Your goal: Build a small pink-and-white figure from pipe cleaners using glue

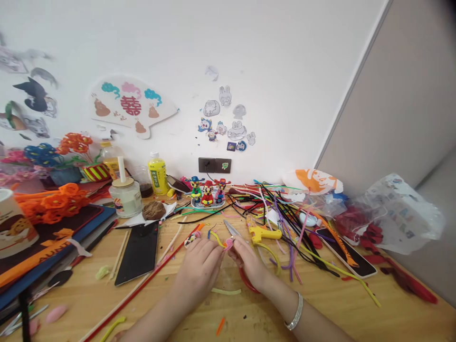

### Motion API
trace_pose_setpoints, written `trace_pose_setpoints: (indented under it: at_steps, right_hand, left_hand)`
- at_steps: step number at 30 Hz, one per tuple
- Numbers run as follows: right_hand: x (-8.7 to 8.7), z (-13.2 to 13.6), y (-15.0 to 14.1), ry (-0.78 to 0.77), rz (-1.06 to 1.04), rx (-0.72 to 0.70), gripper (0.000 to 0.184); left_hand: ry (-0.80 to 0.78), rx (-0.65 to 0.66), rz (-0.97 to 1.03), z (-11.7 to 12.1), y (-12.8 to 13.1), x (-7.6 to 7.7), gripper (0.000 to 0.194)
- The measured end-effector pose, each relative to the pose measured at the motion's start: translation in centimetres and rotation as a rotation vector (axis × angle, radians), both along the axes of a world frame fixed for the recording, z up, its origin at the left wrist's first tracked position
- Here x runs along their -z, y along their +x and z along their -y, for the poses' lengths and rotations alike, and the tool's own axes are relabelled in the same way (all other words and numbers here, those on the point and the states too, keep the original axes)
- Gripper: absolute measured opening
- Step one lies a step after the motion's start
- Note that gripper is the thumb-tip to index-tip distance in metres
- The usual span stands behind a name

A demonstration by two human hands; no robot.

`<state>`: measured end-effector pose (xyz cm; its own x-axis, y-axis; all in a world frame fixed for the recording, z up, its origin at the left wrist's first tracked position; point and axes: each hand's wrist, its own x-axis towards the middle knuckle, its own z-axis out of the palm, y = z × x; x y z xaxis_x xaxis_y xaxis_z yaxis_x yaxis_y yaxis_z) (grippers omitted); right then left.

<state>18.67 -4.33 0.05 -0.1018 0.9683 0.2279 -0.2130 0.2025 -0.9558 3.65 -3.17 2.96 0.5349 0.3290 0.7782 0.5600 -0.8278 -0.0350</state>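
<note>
My left hand is closed around a small pipe-cleaner figure, whose black, white and pink end shows past the knuckles. A bent yellow pipe cleaner sticks out near its fingertips. Between the two hands, a curled pink pipe-cleaner piece is pinched by the fingers of my right hand. Scissors pass under the right hand, blades pointing away and a red handle showing below; whether that hand grips them is hidden. A yellow hot glue gun lies just right of the blades.
Three finished figures stand on a small stand by the wall. Many loose pipe cleaners spread over the right side. A black phone lies at left, near a candle jar and a yellow bottle. Plastic bags sit far right.
</note>
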Motion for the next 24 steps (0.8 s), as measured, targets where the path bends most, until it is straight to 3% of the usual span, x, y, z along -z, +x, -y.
trace_pose_setpoints:
  at_steps: [6, 24]
  right_hand:
    - [0.14, 0.05, -0.09, -0.032, -0.05, -0.032, 0.03]
    - [0.36, 0.14, 0.03, 0.017, 0.081, -0.107, 0.033]
  left_hand:
    - [0.005, 0.008, 0.004, 0.1, 0.07, -0.27, 0.015]
    - [0.024, -0.005, 0.012, -0.59, -0.28, 0.55, 0.015]
